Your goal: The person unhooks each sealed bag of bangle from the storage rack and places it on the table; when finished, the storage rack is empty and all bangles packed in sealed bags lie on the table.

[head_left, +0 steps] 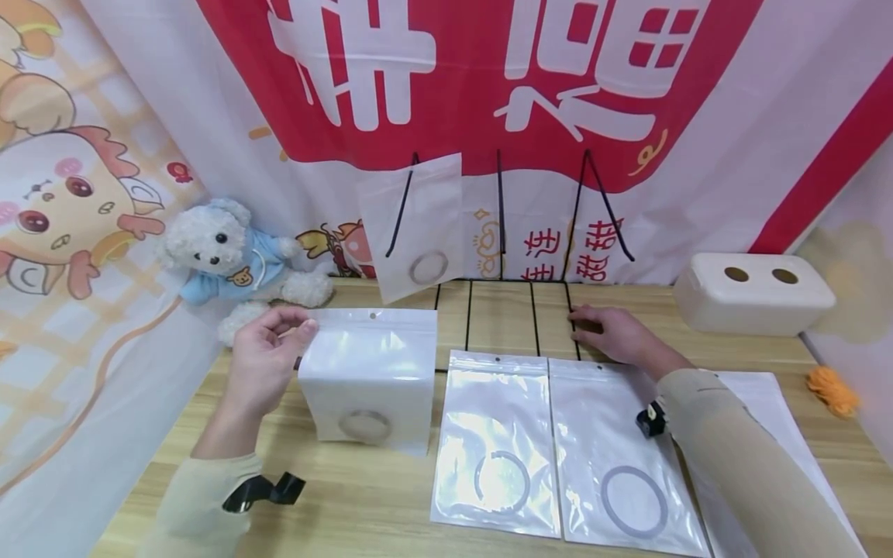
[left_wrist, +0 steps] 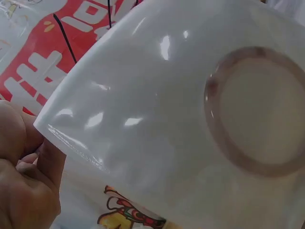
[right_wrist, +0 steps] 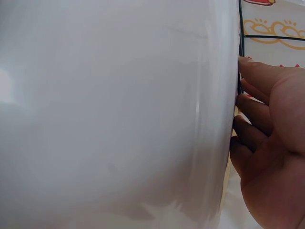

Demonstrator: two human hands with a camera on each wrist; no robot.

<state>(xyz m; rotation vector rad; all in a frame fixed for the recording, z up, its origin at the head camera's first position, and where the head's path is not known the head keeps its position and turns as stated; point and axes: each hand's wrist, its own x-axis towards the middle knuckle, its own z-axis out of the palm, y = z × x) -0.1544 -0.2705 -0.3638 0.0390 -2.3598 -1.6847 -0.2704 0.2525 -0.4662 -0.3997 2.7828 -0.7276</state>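
Note:
My left hand (head_left: 268, 360) pinches the top left corner of a white zip bag (head_left: 370, 349), which bends over and shows a bangle-like ring (left_wrist: 214, 109) through its film. In the left wrist view this bag fills most of the picture. My right hand (head_left: 617, 333) is at a black wire rack (head_left: 536, 318), thumb and fingertips at its right rod (right_wrist: 240, 71). Another zip bag (head_left: 418, 201) with a ring hangs tilted from the rack's left hook. Below the rack, two zip bags (head_left: 481, 426) (head_left: 593, 434) with rings lie side by side on the table.
A plush bear (head_left: 219, 248) in a blue top sits at the back left. A white box with two holes (head_left: 753, 294) stands at the back right, near an orange tuft (head_left: 833, 391). Another white bag (head_left: 753, 395) lies partly under my right forearm.

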